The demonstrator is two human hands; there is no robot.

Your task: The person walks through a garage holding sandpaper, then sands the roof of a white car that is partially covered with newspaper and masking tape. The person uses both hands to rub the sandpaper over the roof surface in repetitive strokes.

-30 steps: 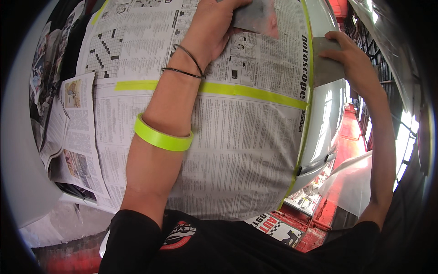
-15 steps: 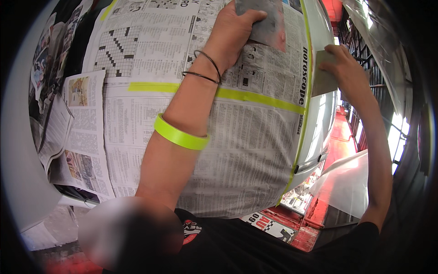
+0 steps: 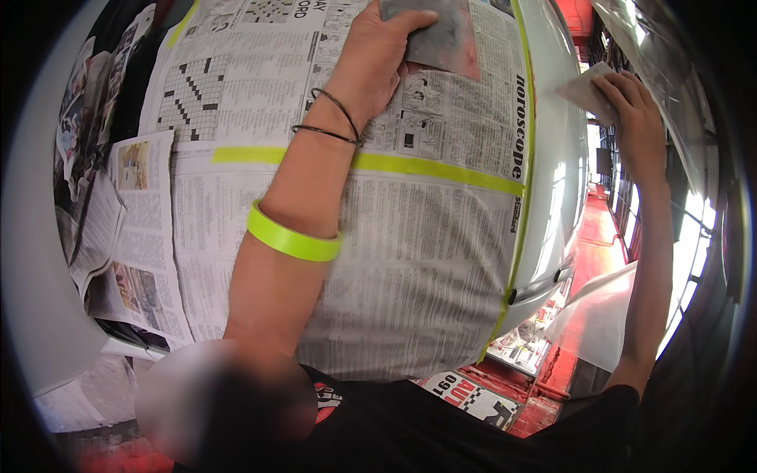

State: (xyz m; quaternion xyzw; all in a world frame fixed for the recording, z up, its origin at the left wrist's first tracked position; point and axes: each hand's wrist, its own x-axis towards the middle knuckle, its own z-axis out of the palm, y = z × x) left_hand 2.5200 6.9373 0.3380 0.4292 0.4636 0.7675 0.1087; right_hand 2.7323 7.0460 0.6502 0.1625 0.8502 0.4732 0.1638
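A roll of yellow-green tape [image 3: 293, 239] is worn like a bangle around the left forearm, and two thin black bands [image 3: 331, 118] are seen at the wrist above it. Under the forearm, a curved white panel [image 3: 552, 158] is covered with sheets of newspaper [image 3: 410, 268], which are joined by a strip of the same yellow-green tape [image 3: 426, 167] running across and a second strip [image 3: 523, 197] running down the right edge of the paper. More loose newspaper pages [image 3: 118, 229] are laid at the left side.

Farther up, the left hand [image 3: 377, 55] is pressed on the newspaper, and a grey sheet of abrasive paper [image 3: 441, 39] is pinched under its thumb and fingers at the sheet's left edge; the rest of the sheet lies flat on the newspaper to the right of the fingers, with a reddish smear at its lower right corner.

To the right, beyond the taped edge, the bare white surface of the panel is exposed. The right hand [image 3: 637, 118] is stretched out there, and a smaller pale grey sheet [image 3: 585, 91] is held flat beneath its fingertips, projecting to the left of the fingers against the panel's edge. The two hands are kept well apart. A red floor [image 3: 591, 236] is visible below the panel on the right.
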